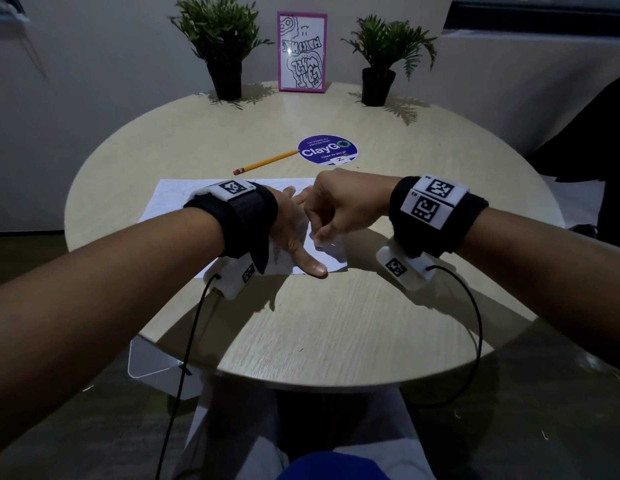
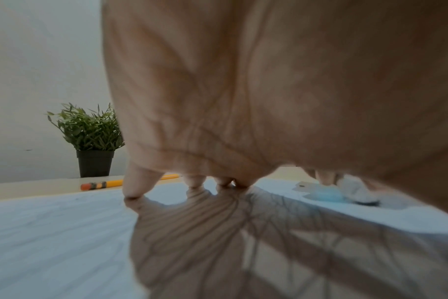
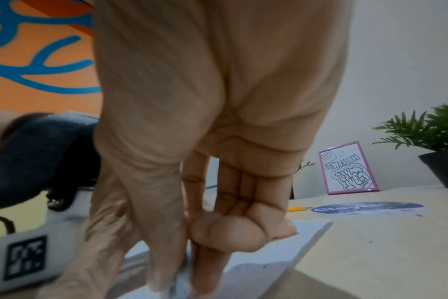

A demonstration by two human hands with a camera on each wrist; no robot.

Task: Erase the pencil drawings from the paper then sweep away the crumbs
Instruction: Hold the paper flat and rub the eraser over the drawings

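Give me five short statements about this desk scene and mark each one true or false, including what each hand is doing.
1. The left hand lies flat on the paper, pinning it. True.
2. The right hand holds the pencil. False: the pencil lies on the table beyond the paper; the right hand's grip is on a white eraser.
3. Two potted plants stand at the far edge of the table. True.
4. The picture frame is green. False: it is pink.
5. The round ClayGo sticker lies under the paper. False: it sits beyond the paper, uncovered.
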